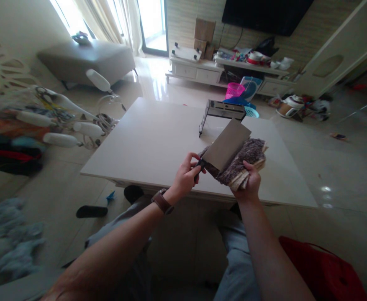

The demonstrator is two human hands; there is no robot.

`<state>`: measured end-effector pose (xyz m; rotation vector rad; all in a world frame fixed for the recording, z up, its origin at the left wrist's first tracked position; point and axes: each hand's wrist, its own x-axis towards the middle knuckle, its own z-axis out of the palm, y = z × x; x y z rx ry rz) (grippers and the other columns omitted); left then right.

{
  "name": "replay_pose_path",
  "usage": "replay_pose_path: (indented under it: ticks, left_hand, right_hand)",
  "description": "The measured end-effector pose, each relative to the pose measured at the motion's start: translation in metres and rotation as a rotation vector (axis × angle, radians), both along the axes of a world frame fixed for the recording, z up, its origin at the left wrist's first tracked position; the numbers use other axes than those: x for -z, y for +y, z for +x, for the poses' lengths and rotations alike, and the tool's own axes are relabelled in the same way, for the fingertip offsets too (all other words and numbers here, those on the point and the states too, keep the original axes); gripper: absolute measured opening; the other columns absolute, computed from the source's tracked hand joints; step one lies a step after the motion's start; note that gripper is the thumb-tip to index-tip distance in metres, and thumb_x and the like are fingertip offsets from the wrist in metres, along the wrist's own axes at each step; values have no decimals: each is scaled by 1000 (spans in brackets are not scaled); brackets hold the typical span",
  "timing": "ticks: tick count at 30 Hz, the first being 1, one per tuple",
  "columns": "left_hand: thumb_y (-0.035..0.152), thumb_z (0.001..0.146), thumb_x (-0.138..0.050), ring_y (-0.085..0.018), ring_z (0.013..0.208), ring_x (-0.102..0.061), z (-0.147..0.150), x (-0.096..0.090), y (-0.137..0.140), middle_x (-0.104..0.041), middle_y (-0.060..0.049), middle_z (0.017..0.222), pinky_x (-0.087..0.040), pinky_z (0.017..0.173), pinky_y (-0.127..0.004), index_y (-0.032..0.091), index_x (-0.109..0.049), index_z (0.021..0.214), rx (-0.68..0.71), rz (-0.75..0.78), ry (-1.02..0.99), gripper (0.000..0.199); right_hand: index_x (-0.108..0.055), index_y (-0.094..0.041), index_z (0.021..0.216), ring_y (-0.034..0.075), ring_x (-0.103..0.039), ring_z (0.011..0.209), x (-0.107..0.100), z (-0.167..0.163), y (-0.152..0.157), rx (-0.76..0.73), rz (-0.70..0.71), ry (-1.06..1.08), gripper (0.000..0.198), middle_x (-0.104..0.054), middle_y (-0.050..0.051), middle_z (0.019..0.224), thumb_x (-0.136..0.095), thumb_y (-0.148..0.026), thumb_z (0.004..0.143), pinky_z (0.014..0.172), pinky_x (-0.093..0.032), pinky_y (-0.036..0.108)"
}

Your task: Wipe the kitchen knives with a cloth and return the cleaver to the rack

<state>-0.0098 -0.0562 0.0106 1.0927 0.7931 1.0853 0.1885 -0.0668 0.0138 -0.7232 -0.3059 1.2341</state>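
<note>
My left hand [186,175] is closed round the black handle of a cleaver [227,144], whose broad grey blade points up and to the right. Folded in my right hand [249,179] is a brown, fluffy cloth [249,156] with a pale underside, my thumb pressed on top. The blade lies over the cloth, and part of the cloth is hidden behind it. Both hands are above the near edge of a white table [145,138]. Just beyond the blade stands a knife rack [225,109] with a dark, slotted top.
A teal basket [251,112] and a pink basket [234,90] show past the table's far side. Lamp arms with white shades [87,128] reach close to its left side. A red bag [321,267] sits at the lower right. A grey bench [89,60] stands near the window.
</note>
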Motion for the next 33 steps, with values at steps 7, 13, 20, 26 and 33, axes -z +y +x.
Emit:
replay_pose_path:
  ticks: [7, 13, 20, 26, 33]
  left_hand:
    - [34, 85, -60, -7, 39, -46, 3, 4, -1, -67, 4, 77, -30, 33, -16, 24, -44, 104, -18, 9, 37, 27]
    - [34, 85, -60, -6, 39, -45, 4, 4, -3, -67, 5, 77, -30, 33, -16, 24, -44, 104, -29, 5, 22, 27]
    - [31, 88, -58, -6, 41, -46, 4, 7, -3, -67, 4, 78, -34, 37, -16, 24, -45, 104, -31, 46, 80, 22]
    - [31, 90, -57, -6, 43, -48, 5, 8, -4, -67, 4, 79, -34, 39, -16, 24, -46, 105, -35, 86, 134, 20]
    - [29, 91, -54, -7, 44, -48, 3, 6, -4, -67, 5, 79, -35, 42, -18, 24, -45, 105, -40, 120, 206, 17]
  right_hand:
    - [-69, -29, 116, 22, -77, 103, -4, -5, -3, -45, -50, -10, 37, -81, -2, 102, -66, -24, 80, 109, -55, 52]
    - [-70, -25, 108, 21, -78, 96, 0, -10, 0, -65, -75, -51, 31, -81, 0, 98, -69, -21, 77, 106, -57, 50]
    - [-70, -25, 111, 22, -77, 100, 1, -17, 3, 52, -33, -225, 42, -80, -1, 108, -80, -19, 71, 104, -57, 49]
    - [-69, -24, 104, 22, -77, 98, 9, -11, 3, -33, -100, -120, 28, -80, 0, 103, -75, -23, 77, 104, -58, 50]
    - [-68, -21, 92, 25, -78, 82, 14, -9, 3, -85, -122, -140, 19, -79, 3, 90, -74, -23, 74, 85, -67, 47]
